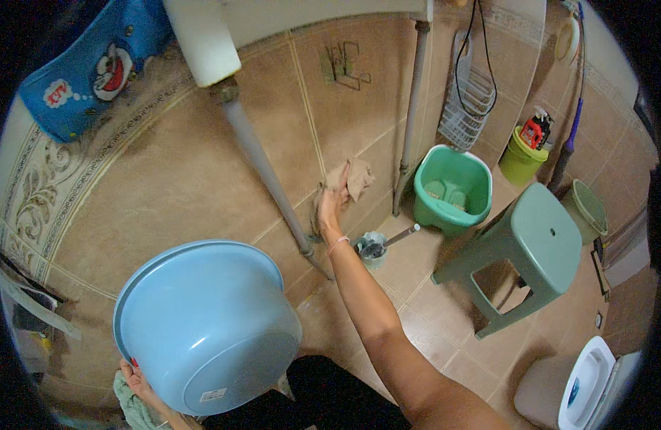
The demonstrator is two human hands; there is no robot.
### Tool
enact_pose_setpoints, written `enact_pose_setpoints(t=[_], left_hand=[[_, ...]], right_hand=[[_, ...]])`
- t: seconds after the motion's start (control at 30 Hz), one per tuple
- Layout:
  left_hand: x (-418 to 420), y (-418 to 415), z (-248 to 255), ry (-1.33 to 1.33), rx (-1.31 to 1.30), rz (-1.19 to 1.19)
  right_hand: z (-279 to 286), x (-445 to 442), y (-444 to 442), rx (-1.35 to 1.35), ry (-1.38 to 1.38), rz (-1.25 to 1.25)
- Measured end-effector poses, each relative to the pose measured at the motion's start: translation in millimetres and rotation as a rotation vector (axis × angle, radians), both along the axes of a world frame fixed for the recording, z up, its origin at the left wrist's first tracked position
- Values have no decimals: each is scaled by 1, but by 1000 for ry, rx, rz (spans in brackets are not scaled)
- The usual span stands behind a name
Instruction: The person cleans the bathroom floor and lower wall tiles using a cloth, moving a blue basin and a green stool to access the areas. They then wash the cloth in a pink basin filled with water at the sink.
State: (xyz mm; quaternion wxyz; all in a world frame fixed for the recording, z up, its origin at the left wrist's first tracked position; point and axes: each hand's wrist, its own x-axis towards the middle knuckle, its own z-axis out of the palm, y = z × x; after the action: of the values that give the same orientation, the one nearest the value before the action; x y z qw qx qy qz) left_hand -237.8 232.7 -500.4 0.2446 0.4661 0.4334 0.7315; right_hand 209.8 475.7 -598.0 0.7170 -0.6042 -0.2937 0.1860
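Observation:
My left hand [137,379] grips the rim of a light blue plastic basin [217,322], tilted so its underside with a small label faces me. A pale green towel [129,400] hangs by the left wrist. My right hand [333,207], arm stretched out with a pink band at the wrist, has a beige cloth [359,178] at the tiled wall [271,134]. Part of the cloth sticks out past the fingers. Whether it is pressed flat on the tiles is hard to tell.
Grey pipes [266,161] run down the wall. Below my forearm stands a small container [371,258] with a brush handle. Around the floor are a green footbath tub [451,196], a green plastic stool [545,242], a lime bucket [521,158] and a toilet [583,376].

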Motion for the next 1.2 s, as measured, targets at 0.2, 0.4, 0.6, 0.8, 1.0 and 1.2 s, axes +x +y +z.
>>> enact_pose_setpoints(t=[0.2,0.4,0.6,0.8,1.0,1.2], left_hand=[[-2,13,-18,171,-83,16],[-8,16,-19,152,-73,-80],[-3,-4,-18,118,-106,0],[-30,7,-35,127,-75,-65],[-20,4,-32,207,-85,-77],[-170,0,-123,146,-95,-132]], right_hand=[[152,-9,6,104,-560,-57],[40,47,25,206,-536,-130],[30,42,31,68,-128,-171],[106,176,81,137,-692,-245],[196,244,109,391,-825,-81],[153,237,119,485,-683,-160]])
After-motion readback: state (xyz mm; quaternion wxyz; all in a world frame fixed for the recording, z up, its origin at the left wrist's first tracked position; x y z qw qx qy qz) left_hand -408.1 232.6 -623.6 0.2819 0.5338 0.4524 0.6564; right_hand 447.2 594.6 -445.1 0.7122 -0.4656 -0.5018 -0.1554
